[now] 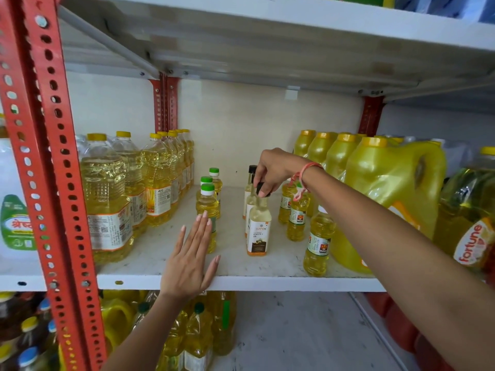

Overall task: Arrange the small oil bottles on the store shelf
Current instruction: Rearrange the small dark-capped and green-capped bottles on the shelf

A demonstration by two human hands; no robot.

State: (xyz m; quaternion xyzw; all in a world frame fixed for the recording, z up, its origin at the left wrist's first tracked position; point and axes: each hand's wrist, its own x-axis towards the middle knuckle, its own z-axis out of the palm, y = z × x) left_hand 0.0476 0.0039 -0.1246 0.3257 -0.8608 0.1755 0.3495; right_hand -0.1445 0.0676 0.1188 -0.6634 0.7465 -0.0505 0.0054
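On the white shelf [241,282] stand three rows of small oil bottles. My right hand [273,170] pinches the black cap of the front coconut oil bottle [258,231], which stands upright on the shelf with two like it lined up behind it. My left hand [191,261] is flat and open, fingers spread, resting on the shelf's front edge in front of a green-capped small bottle [207,202]; two more green-capped bottles stand behind that one. A row of small yellow oil bottles [317,242] runs along the right.
Tall clear oil bottles [107,199] fill the shelf's left side, large yellow jugs [388,188] the right. A red perforated upright [51,183] stands at the left. A Fortune oil bottle [471,223] is at far right. More bottles sit on the lower shelf [198,338].
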